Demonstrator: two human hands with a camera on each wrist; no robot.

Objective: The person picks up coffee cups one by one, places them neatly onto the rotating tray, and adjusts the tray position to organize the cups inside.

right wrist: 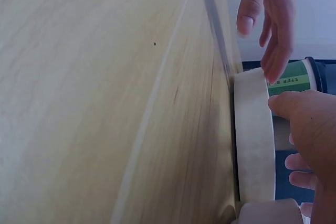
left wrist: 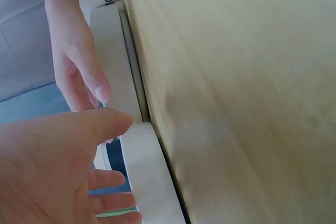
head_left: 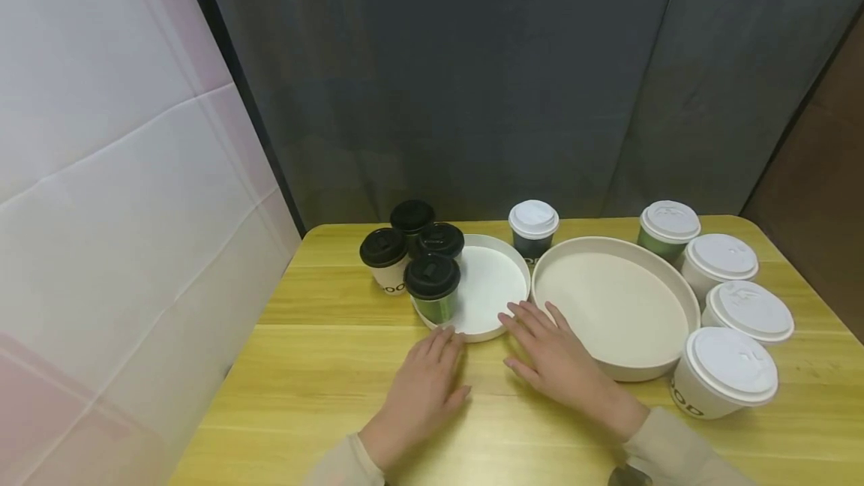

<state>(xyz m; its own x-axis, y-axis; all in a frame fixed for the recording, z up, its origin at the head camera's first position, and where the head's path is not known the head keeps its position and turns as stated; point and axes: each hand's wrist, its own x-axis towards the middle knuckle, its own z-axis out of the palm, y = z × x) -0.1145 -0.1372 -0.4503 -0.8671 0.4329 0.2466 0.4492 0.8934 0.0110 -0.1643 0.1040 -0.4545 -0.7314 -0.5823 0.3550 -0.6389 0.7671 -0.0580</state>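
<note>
My left hand point(head_left: 421, 388) is at the near left edge of the small white tray point(head_left: 489, 283), its fingers extended and the thumb apart. My right hand point(head_left: 556, 362) reaches over the near right side of that tray, fingers spread, beside the larger cream tray point(head_left: 614, 302). Both hands show in the left wrist view, the left hand point(left wrist: 63, 166) close to the tray wall point(left wrist: 152, 171). Whether fingertips touch the rim, I cannot tell. A green cup with a black lid point(head_left: 433, 287) stands on the small tray's left side; another black-lidded cup point(head_left: 442, 241) is just behind it.
More black-lidded cups point(head_left: 383, 250) stand left of the small tray. A dark cup with a white lid point(head_left: 533, 227) is behind the two trays. Several white-lidded cups point(head_left: 725, 373) line the large tray's right side, one of them green point(head_left: 668, 229). A dark curtain point(head_left: 472, 81) hangs behind the table.
</note>
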